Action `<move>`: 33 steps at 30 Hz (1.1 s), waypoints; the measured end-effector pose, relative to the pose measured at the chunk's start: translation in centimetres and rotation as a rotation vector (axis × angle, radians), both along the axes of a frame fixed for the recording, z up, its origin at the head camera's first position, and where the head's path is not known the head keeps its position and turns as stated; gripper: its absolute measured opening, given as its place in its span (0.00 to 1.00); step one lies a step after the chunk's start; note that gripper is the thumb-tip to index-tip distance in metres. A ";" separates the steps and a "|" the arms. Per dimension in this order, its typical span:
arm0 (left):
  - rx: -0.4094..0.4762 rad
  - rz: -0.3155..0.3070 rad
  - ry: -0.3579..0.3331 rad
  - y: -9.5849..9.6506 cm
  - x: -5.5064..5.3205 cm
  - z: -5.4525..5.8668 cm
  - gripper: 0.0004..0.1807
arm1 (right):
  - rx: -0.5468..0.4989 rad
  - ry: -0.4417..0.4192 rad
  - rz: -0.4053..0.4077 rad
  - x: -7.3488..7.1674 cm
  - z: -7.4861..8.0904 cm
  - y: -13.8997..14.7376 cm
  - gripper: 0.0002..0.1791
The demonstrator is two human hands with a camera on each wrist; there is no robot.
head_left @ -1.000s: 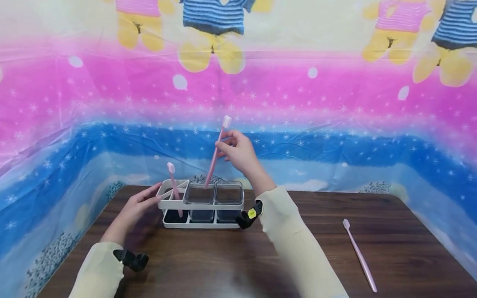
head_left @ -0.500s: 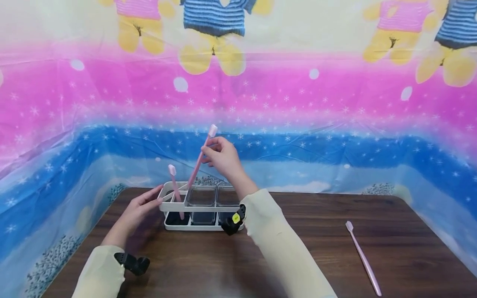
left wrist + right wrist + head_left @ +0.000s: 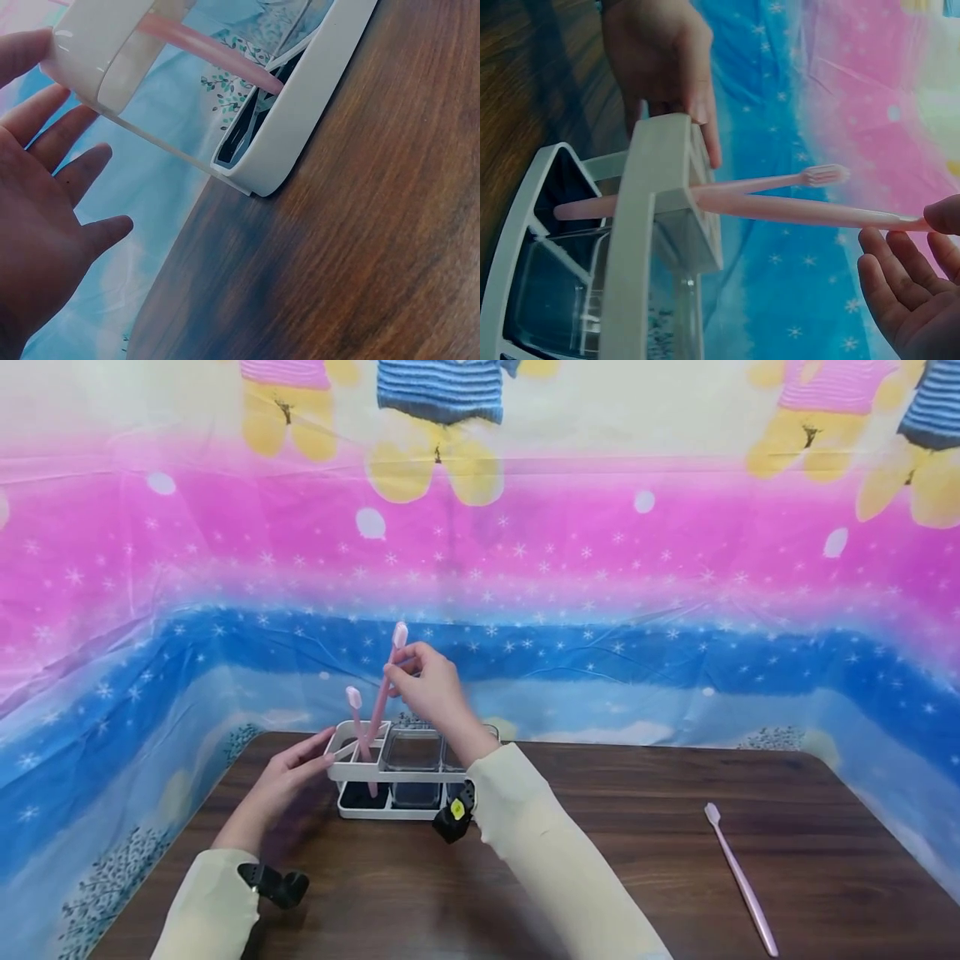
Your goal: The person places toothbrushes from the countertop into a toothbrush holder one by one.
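Note:
My right hand (image 3: 427, 681) pinches a pink toothbrush (image 3: 381, 702) high on its handle, bristle head up. Its lower end reaches the divided left section of a white two-tier toothbrush holder (image 3: 352, 771); in the right wrist view the handle (image 3: 780, 210) meets the upper frame, its tip hidden. A second pink toothbrush (image 3: 354, 697) stands tilted in that section, its foot in the dark lower tray. My left hand (image 3: 288, 768) holds the holder's left end between thumb and index finger, the other fingers spread in the left wrist view (image 3: 52, 202).
Clear square cups (image 3: 415, 747) sit in the middle and right of the holder. A third pink toothbrush (image 3: 738, 877) lies on the wooden table (image 3: 600, 810) at the right. A patterned cloth (image 3: 600, 635) hangs behind and around the table.
My right hand has moved left and slightly down with the toothbrush, from above the clear cup to the divided left section. The left hand stays at the holder's end.

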State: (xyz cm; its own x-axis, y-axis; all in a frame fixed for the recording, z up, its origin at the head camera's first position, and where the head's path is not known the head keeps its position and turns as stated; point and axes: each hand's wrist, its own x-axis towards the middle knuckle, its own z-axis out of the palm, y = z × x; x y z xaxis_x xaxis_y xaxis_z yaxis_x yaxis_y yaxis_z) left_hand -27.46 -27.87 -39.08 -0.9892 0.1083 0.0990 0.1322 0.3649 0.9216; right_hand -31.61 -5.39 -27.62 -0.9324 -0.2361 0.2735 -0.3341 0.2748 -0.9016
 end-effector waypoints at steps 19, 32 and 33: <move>-0.015 -0.006 -0.005 0.0 0.0 -0.2 0.36 | 0.142 0.034 0.012 0.1 -3.2 -0.9 0.08; -0.029 0.012 -0.007 -0.1 0.1 -0.1 0.36 | 0.221 0.059 0.021 0.1 -4.9 -1.5 0.07; -0.029 0.013 -0.006 0.0 0.1 -0.1 0.36 | 0.224 0.061 0.020 0.1 -5.0 -1.5 0.07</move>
